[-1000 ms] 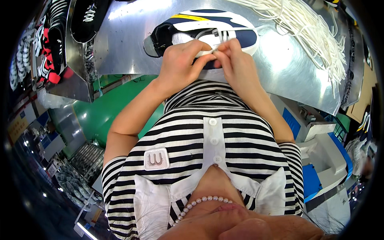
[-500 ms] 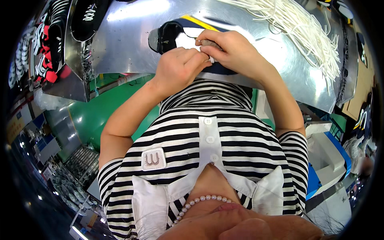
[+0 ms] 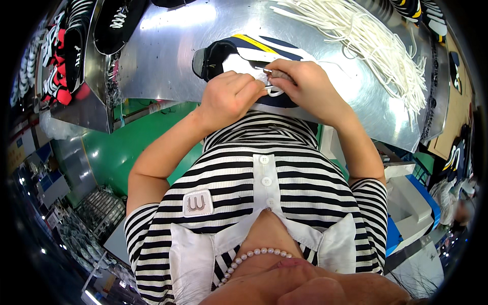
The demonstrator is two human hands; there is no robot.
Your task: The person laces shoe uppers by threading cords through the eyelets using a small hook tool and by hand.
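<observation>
A navy and white shoe upper (image 3: 277, 47) with a yellow stripe and black lining lies on the metal worktable in front of me. Over its near side, my left hand (image 3: 230, 98) is closed, pinching a white shoelace (image 3: 275, 92) that makes a small loop by the fingertips. My right hand (image 3: 311, 87) wraps round a small tool (image 3: 281, 76) with a brownish handle and a thin metal tip pointing left over the upper. The tip's exact shape is too small to make out. Both hands cover part of the upper.
A large bundle of white shoelaces (image 3: 373, 56) lies on the metal table (image 3: 162, 61) at the right. Black laced shoe uppers (image 3: 118, 23) are at the far left, beside black and red ones (image 3: 61, 76). A white and blue machine (image 3: 414, 206) stands at my right.
My hands have drawn slightly apart, and a loop of white shoelace now shows between them. More of the tool's metal tip is visible. The whole scene sits a little lower in view.
</observation>
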